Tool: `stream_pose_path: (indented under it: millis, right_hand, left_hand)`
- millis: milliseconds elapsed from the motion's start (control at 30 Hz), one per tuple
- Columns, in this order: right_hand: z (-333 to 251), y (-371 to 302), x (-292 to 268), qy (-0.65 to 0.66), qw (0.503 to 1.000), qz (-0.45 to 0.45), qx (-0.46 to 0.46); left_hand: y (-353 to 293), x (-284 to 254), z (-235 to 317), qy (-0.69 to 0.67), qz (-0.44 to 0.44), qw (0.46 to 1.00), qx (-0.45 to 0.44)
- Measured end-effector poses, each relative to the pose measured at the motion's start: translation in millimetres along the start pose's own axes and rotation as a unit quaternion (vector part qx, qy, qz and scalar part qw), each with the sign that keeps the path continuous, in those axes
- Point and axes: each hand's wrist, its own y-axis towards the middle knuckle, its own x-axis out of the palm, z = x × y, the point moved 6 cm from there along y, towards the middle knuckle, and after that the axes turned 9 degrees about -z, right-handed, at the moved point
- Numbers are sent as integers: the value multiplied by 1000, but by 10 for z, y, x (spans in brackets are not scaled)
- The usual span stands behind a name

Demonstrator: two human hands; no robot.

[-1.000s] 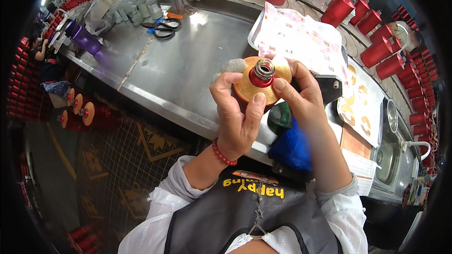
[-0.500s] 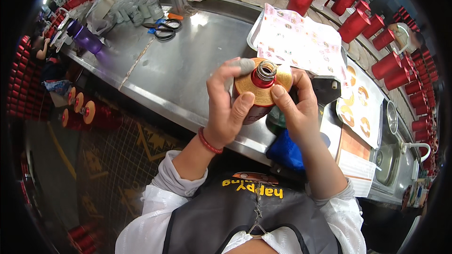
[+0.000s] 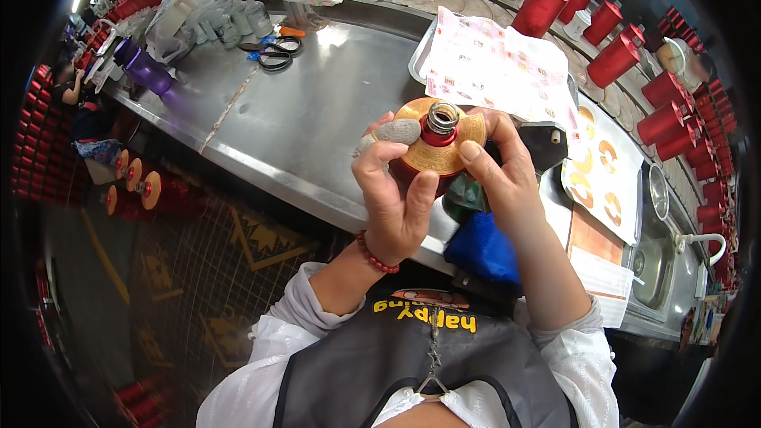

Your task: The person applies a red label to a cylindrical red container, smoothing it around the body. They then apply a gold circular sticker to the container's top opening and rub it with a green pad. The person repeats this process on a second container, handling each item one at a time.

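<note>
A red bottle (image 3: 449,139) with an open, clear threaded glass neck is held up over the front of the metal counter. Around its shoulder lies a gold ring-shaped label (image 3: 432,160). My left hand (image 3: 396,198) is curled round the bottle's left side, and a finger in a grey cover rests across the gold label. On the right side my right hand (image 3: 507,170) grips the bottle, its thumb pressing the label's edge and its fingers behind. The lower body of the bottle is mostly hidden by my hands.
A pink-and-white printed sheet (image 3: 495,63) covers a tray behind the bottle. More gold labels lie on a white sheet (image 3: 590,206) at right, near a sink (image 3: 654,281). Black scissors (image 3: 275,55) and a purple bottle (image 3: 147,67) sit left. Red bottles (image 3: 541,8) line a conveyor behind.
My left hand has turned, bringing its grey-covered finger onto the label's top and its thumb lower. The right hand keeps its hold. Along the conveyor, the red bottles have shifted right.
</note>
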Motion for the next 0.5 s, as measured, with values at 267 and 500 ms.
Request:
stream_pose_path:
  millis: [267,500]
  right_hand:
    - [-17,72,-57,-32,998,-25,-46]
    - [88,110,-98,13,999,-40,-20]
  left_hand:
    - [81,60,73,-1,9,999,-52]
    - [100,68,77,-36,16,998,-43]
